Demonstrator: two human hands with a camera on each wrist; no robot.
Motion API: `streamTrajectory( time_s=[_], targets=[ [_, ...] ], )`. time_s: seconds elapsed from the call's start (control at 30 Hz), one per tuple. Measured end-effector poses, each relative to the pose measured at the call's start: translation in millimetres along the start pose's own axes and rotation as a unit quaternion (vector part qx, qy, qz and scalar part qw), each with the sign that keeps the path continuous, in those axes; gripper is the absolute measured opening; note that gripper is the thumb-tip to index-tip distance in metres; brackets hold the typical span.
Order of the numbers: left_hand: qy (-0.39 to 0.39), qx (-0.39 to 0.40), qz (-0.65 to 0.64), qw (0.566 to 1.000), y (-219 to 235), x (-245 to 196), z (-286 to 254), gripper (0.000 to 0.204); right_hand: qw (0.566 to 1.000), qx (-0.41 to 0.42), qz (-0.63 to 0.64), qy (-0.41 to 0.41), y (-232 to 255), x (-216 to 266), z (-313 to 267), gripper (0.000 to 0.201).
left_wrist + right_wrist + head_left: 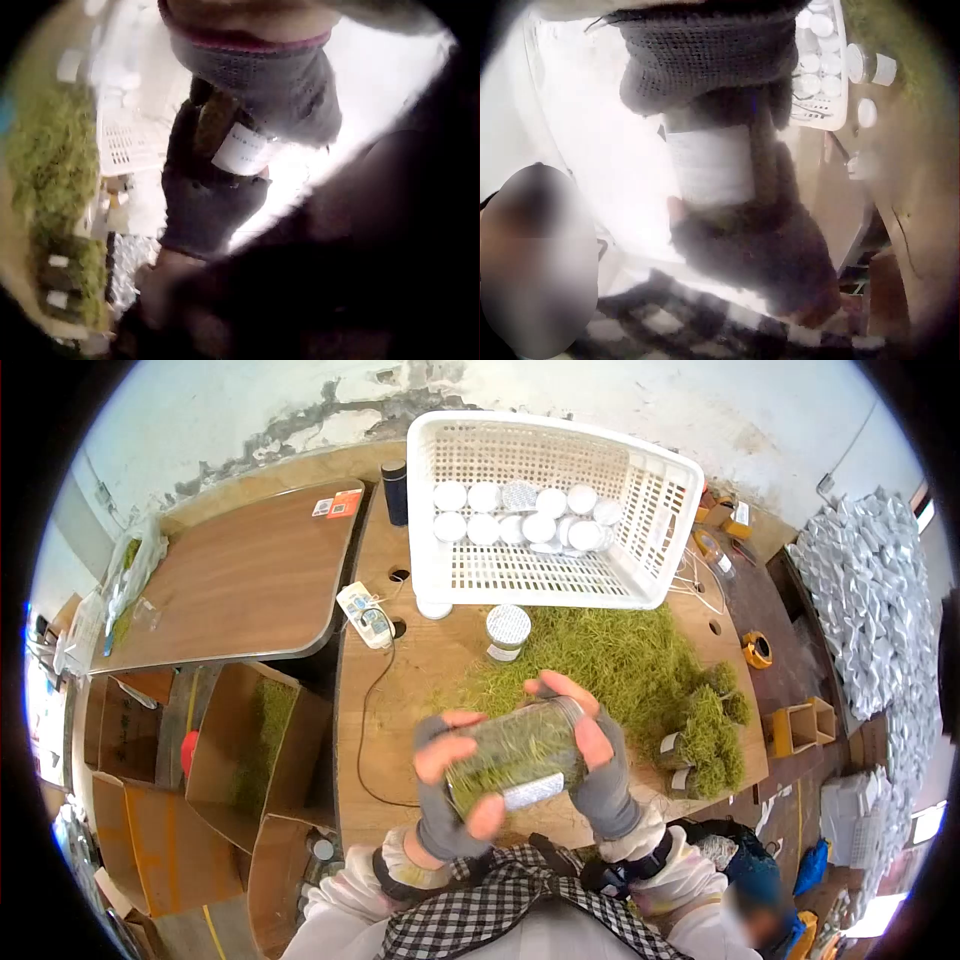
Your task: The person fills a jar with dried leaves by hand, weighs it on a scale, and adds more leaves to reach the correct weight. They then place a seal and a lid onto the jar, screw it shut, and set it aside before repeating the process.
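The left hand [437, 798] and right hand [605, 775] gripped a moss-filled jar [520, 745]. Fingers [446, 758] partly covered it; its label [534, 791] was illegible.

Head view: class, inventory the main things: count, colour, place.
Table: one, brown, centre
Held jar: one, greenish, front
Basket: one, white, far side
Lids: over ten, white, in basket
Lidded jar: one, white-topped, before basket
Moss: one heap, green, table middle
Mossy jars: at least two, green, right
Power strip: one, white, table's left
Boxes: several, brown, lower left
Side table: one, brown, left
Pile: one, silvery, far right
Left hand: one, grey-gloved, on held jar
Right hand: one, grey-gloved, on held jar
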State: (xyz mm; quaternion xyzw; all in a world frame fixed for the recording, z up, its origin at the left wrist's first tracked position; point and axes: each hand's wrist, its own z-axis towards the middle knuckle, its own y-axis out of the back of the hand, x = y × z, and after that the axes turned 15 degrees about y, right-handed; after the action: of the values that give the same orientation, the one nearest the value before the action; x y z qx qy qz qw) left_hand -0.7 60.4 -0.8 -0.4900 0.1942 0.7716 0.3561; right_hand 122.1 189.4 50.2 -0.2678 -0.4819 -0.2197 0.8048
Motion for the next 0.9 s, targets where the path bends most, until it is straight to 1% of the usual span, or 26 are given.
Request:
streamTrajectory(
  time_s=[0.03, 0.07, 0.1, 0.17, 0.2, 0.23, 0.27, 0.3, 0.33, 0.37, 0.4, 0.43, 0.47, 0.5, 0.53, 0.57, 0.6, 0.63, 0.67, 0.7, 0.73, 0.77, 0.8, 0.83, 0.87, 0.9],
  targets=[
    [0.119, -0.021, -0.122, 0.985, -3.5, -0.2, -0.8, 0.061, 1.0, 0.002, 0.0, 0.001, 0.1, 1.6, 1.5, 0.059],
    [0.207, -0.024, -0.203, 0.957, -6.2, -1.8, -1.9, 0.059, 0.99, 0.046, -0.112, 0.079, 1.0, 3.4, 2.3, 0.061],
    [0.206, -0.025, -0.202, 0.957, -5.4, -7.8, 2.0, 0.059, 0.959, 0.088, -0.221, 0.156, 1.6, 4.5, 3.3, 0.063],
    [0.372, 0.003, -0.294, 0.88, -2.7, -16.5, 7.7, 0.058, 0.951, 0.098, -0.247, 0.156, 3.1, 1.6, 1.7, 0.066],
    [0.345, 0.004, -0.264, 0.9, -1.0, -7.8, 3.9, 0.062, 0.967, 0.082, -0.189, 0.149, 5.7, -4.0, 1.5, 0.066],
    [0.345, 0.002, -0.266, 0.9, -1.1, -1.0, -0.1, 0.062, 0.979, 0.07, -0.129, 0.141, 7.0, -6.5, 1.3, 0.066],
    [0.206, -0.009, -0.141, 0.968, -0.9, 4.0, -4.2, 0.064, 0.989, 0.054, -0.094, 0.102, 7.0, -4.7, -0.5, 0.062],
    [0.06, -0.018, -0.007, 0.998, -0.5, 3.5, -5.0, 0.067, 0.989, 0.055, -0.093, 0.1, 5.5, -2.3, 1.6, 0.062],
    [-0.013, -0.024, 0.065, 0.998, 0.4, 2.0, -4.2, 0.069, 0.999, 0.034, -0.011, 0.017, 4.3, -0.5, 5.8, 0.06],
    [-0.012, -0.021, 0.065, 0.998, 3.2, -1.3, -3.3, 0.069, 0.995, 0.011, 0.071, -0.066, 4.2, 0.7, 8.3, 0.058],
    [-0.08, 0.003, 0.145, 0.986, 7.2, -9.1, -0.1, 0.068, 0.99, 0.009, 0.104, -0.091, 7.4, -3.3, 8.0, 0.055],
    [-0.147, 0.026, 0.223, 0.963, 10.8, -12.9, 2.8, 0.068, 0.99, 0.008, 0.103, -0.091, 12.4, -5.5, 8.2, 0.055],
    [-0.183, 0.056, 0.216, 0.957, 13.3, -9.3, 5.4, 0.068, 0.983, 0.033, 0.099, -0.148, 18.6, -6.8, 9.5, 0.056],
    [-0.183, 0.057, 0.216, 0.957, 15.7, -7.0, 7.1, 0.068, 0.973, 0.056, 0.094, -0.205, 23.5, -6.5, 10.9, 0.057],
    [-0.215, 0.088, 0.226, 0.946, 17.6, -5.2, 7.3, 0.067, 0.94, 0.015, 0.179, -0.291, 26.5, -4.6, 13.5, 0.056],
    [-0.245, 0.119, 0.236, 0.933, 18.1, -3.1, 7.1, 0.066, 0.939, 0.014, 0.179, -0.293, 30.2, -6.3, 13.2, 0.056],
    [-0.244, 0.111, 0.238, 0.934, 16.8, -3.2, 10.0, 0.062, 0.944, 0.02, 0.17, -0.283, 33.8, -9.8, 13.1, 0.056],
    [-0.243, 0.111, 0.238, 0.934, 16.6, -8.1, 9.8, 0.062, 0.948, 0.027, 0.161, -0.272, 34.4, -11.0, 13.6, 0.056],
    [-0.167, 0.089, 0.24, 0.952, 15.9, -15.6, 9.7, 0.065, 0.948, 0.027, 0.161, -0.272, 32.1, -9.2, 12.4, 0.056],
    [-0.089, 0.067, 0.24, 0.964, 12.6, -20.9, 10.9, 0.069, 0.974, 0.023, 0.094, -0.203, 24.9, -3.5, 11.5, 0.055],
    [-0.004, 0.006, 0.054, 0.999, -2.6, -5.6, 3.8, 0.069, 0.99, 0.018, 0.026, -0.134, 18.9, -0.3, 8.7, 0.054],
    [-0.002, 0.007, 0.053, 0.999, -2.1, 0.9, -7.5, 0.069, 0.99, 0.017, 0.027, -0.136, 14.3, -0.8, 3.9, 0.054],
    [0.154, 0.007, -0.065, 0.986, -2.2, 0.4, -11.7, 0.066, 0.998, 0.033, -0.051, -0.033, 9.4, -1.5, -0.4, 0.054],
    [0.303, 0.005, -0.182, 0.935, -2.3, 0.6, -12.6, 0.062, 0.988, 0.051, -0.128, 0.071, 7.2, -2.2, -1.3, 0.055],
    [0.356, 0.022, -0.229, 0.906, -0.9, 0.3, -11.3, 0.054, 0.973, 0.08, -0.177, 0.123, 12.0, -6.6, -1.4, 0.055],
    [0.356, 0.022, -0.229, 0.906, 1.2, -1.2, -7.8, 0.054, 0.973, 0.08, -0.177, 0.124, 12.7, -6.7, -2.3, 0.055]
  ],
)
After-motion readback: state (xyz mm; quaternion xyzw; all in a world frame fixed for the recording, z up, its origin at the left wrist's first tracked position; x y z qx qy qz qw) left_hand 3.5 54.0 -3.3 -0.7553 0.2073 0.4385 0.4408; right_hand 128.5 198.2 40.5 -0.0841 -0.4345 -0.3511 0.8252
